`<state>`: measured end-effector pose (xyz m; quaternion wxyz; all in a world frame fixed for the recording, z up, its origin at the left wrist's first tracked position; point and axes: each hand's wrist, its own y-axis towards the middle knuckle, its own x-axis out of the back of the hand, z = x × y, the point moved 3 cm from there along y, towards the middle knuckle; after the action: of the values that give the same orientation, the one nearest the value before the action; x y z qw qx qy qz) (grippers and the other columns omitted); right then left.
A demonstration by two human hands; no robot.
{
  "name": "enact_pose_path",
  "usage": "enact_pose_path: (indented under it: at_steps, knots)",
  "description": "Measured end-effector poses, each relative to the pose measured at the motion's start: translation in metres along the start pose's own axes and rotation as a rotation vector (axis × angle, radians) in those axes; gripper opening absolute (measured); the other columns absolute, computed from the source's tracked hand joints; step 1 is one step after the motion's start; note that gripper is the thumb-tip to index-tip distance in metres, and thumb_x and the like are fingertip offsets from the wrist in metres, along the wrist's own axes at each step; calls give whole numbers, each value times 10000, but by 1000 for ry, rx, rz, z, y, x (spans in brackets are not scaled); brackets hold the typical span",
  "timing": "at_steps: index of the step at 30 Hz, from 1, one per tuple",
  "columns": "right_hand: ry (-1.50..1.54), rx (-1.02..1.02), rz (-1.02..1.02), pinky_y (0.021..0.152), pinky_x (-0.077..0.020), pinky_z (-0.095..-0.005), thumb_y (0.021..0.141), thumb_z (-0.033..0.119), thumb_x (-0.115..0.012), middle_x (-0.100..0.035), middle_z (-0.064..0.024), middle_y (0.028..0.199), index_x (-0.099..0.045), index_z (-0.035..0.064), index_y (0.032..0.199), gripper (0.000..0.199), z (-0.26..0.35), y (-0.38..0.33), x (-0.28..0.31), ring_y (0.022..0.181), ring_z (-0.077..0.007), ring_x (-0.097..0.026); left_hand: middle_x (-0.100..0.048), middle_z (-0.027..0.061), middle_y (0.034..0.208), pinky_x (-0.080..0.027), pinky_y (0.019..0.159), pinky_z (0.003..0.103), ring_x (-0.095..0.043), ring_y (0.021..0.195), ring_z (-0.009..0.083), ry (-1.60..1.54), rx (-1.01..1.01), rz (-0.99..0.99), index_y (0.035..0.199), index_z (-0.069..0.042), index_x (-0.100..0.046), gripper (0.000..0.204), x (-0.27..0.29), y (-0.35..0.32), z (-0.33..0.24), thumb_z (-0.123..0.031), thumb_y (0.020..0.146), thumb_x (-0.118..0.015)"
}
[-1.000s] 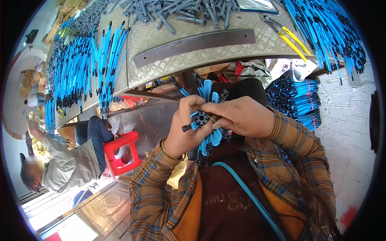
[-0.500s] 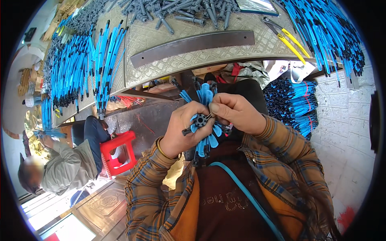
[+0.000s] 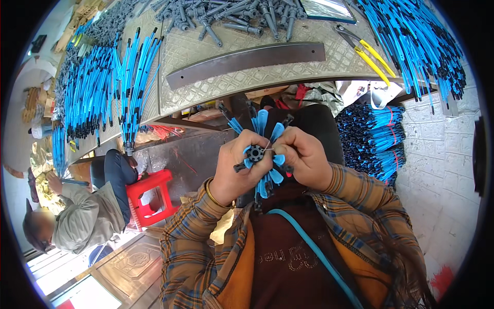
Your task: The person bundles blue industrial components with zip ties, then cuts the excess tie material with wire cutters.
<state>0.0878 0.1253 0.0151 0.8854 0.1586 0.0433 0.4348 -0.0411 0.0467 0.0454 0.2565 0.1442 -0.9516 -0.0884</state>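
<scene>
My left hand (image 3: 232, 164) is closed round a black slotted round hub (image 3: 255, 153), its face turned up toward me. Blue strips (image 3: 262, 121) with black ends fan out from the hub on several sides, past my fingers. Close on the right, my right hand (image 3: 307, 160) pinches a thin metal wire (image 3: 269, 149) that reaches to the edge of the hub. Its far end lies hidden between the fingers. The whole bundle is held above my lap, in front of the table edge.
On the table (image 3: 216, 77) lie a dark metal bar (image 3: 247, 64), yellow-handled pliers (image 3: 368, 54) and a heap of grey plastic parts (image 3: 231, 20). Blue strips are piled left (image 3: 92, 82) and right (image 3: 411, 46). A co-worker (image 3: 87, 211) sits by a red stool (image 3: 150, 195).
My right hand has drawn a little to the right and down, away from the hub, and more of the wire shows. My left hand keeps its hold on the hub.
</scene>
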Motion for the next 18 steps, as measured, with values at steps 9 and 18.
enact_pose_path:
  at_steps: [9, 18]
  knots:
    - [-379, 246, 326, 579, -429, -288, 853, 108, -561, -516, -78, 763, -549, 35, 949, 121, 23, 29, 47, 666, -220, -534, -570, 111, 709, -463, 579, 320, -591, 625, 276, 12, -102, 79, 838, -41, -526, 194, -12, 21, -11, -48, 696, -657]
    - [-630, 510, 412, 560, -455, -336, 859, 153, -538, -546, -91, 731, -530, 37, 933, 137, 33, 33, 53, 650, -246, -563, -571, 113, 692, -461, 573, 313, -591, 618, 254, 36, 54, 119, 833, -38, -509, 206, -20, 28, -17, -53, 695, -661]
